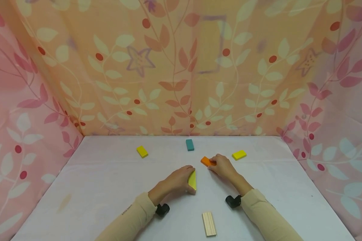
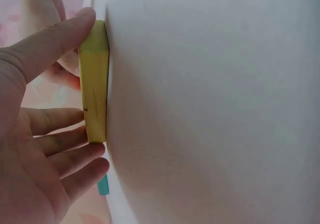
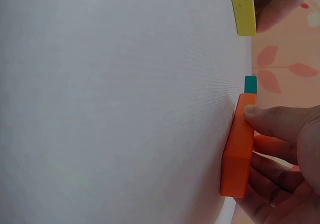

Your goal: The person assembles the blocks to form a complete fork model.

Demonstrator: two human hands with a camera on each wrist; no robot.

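My left hand (image 1: 176, 179) grips a yellow triangular block (image 1: 192, 181) near the middle of the table, thumb at the near end and fingers at the far end. In the left wrist view this yellow block (image 2: 94, 91) sits close against the white cloth. Farther back and to the right, my right hand (image 1: 224, 167) pinches an orange block (image 1: 205, 161) between thumb and fingers. The right wrist view has the orange block (image 3: 237, 149) lying along the cloth, with the thumb on its side near one end. A small gap separates the two held blocks.
A teal block (image 1: 189, 145) lies at the back, with one yellow block (image 1: 142, 152) to its left and another yellow block (image 1: 239, 155) to its right. A plain wooden block (image 1: 209, 224) lies nearer, between the forearms. Patterned cloth walls (image 1: 175, 110) enclose the white table (image 1: 108, 180).
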